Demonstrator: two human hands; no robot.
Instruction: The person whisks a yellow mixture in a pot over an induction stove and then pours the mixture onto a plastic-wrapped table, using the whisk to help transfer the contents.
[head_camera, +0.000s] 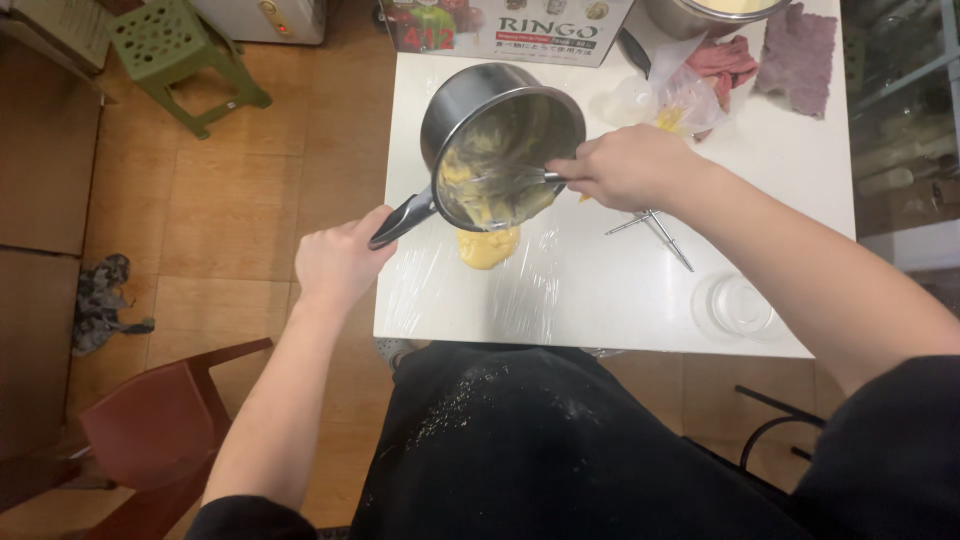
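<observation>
A long rectangular cardboard box (505, 30) printed in red, green and white is seen beyond both hands at the far table edge, its top cut off. The tilted round steel saucepan (500, 140) is held by its dark handle in the closed left hand (340, 262), while a metal whisk (510, 180) is gripped inside it by the closed right hand (628, 166). Yellow dough (488, 246) lies on the film-covered white table (600, 290) below the pan; a crumpled clear plastic bag (670, 95) beyond the right hand hides contents that cannot be made out.
</observation>
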